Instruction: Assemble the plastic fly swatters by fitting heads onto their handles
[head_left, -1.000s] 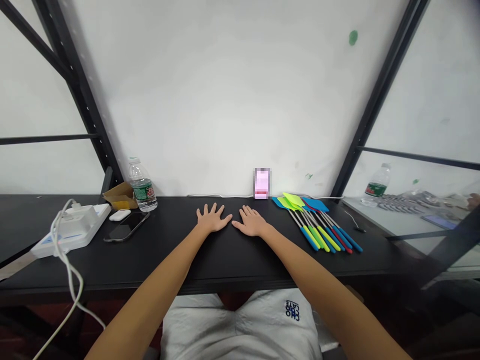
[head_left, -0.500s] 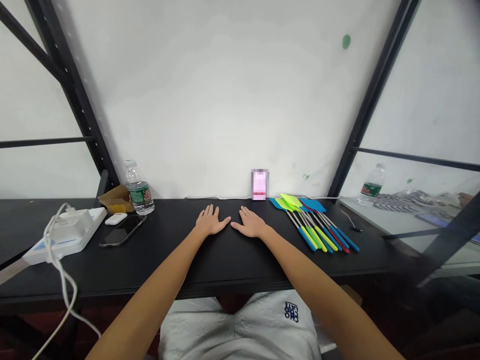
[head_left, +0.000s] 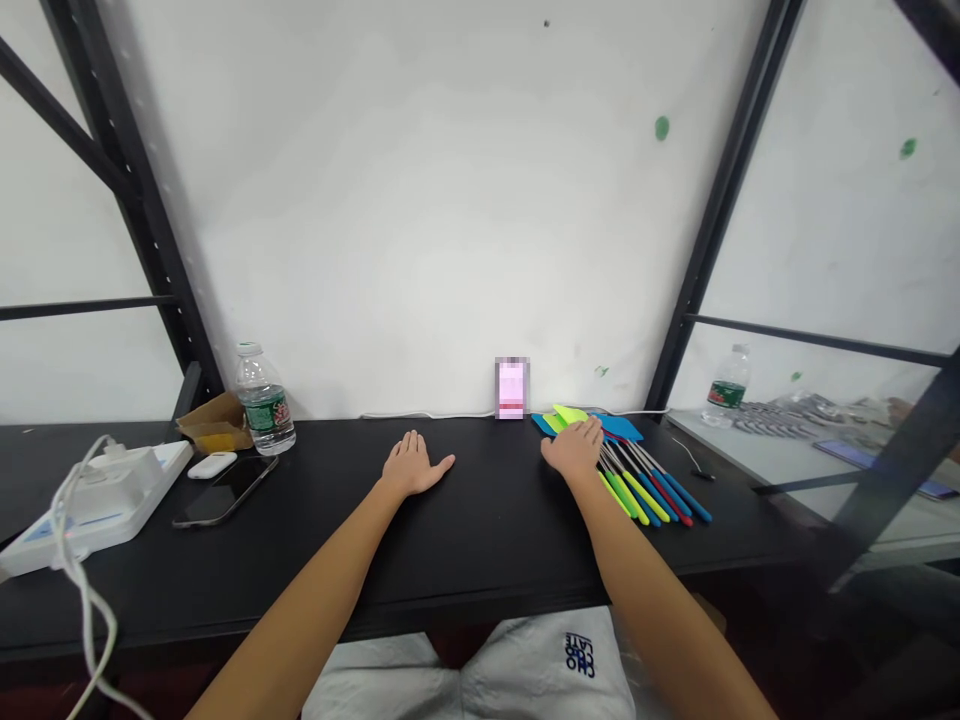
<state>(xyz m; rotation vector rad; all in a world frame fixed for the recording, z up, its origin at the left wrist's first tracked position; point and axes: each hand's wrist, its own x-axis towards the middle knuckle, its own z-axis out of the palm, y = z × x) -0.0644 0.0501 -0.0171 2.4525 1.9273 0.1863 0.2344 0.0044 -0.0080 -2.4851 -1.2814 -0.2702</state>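
Fly swatters (head_left: 646,497): bundle on right part of table (head_left: 487,540), heads overlapping, pointing to wall (head_left: 405,200). Long axes slant, handles toward person and rightward, fanned slightly. Right hand (head_left: 576,450) over lime and blue heads, fingers extended, no grip visible; contact cannot be told. Left hand (head_left: 407,467) palm down on table, fingers straight, thumb spread, holding nothing.

Soft, even light, wall (head_left: 420,230) brightest above the upright phone (head_left: 512,388) (itself pixelated); dim under the desk (head_left: 480,540) below it; wide-angle stretch splays posts (head_left: 716,220) either side of it; diagonal brace (head_left: 902,465) far right of it smeared, hazy
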